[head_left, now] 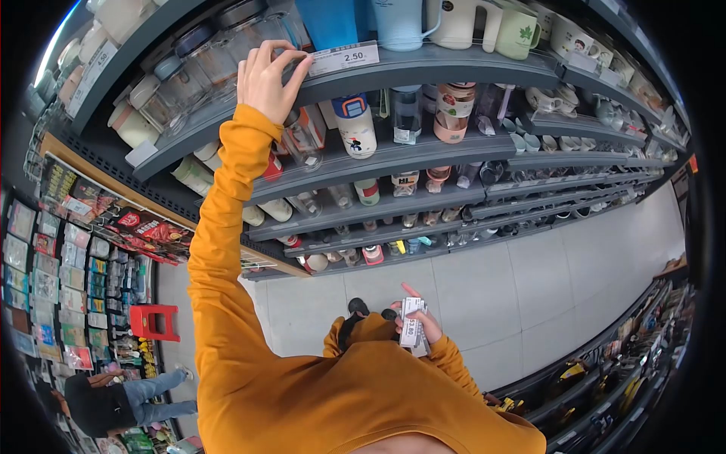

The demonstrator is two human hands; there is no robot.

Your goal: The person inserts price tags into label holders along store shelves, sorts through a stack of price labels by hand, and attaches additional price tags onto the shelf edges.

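At the upper shelf edge, my left hand (268, 79) is raised, its thumb and fingertips pinched at the left end of a white price label (344, 58) reading 2.50. The label sits along the dark shelf edge (423, 62), below a blue container (327, 23) and a light blue pitcher (399, 23). Low in front of my body, my right hand (429, 324) is closed round a small stack of price labels (411, 324); the top one reads 53.80. One finger of that hand sticks out.
Shelves of cups and bottles run to the right, with a patterned tumbler (354, 129) under the top shelf. A red stool (154, 322) stands at the left, near another person (102, 405) in a dark top. Dark racks (597, 378) line the lower right.
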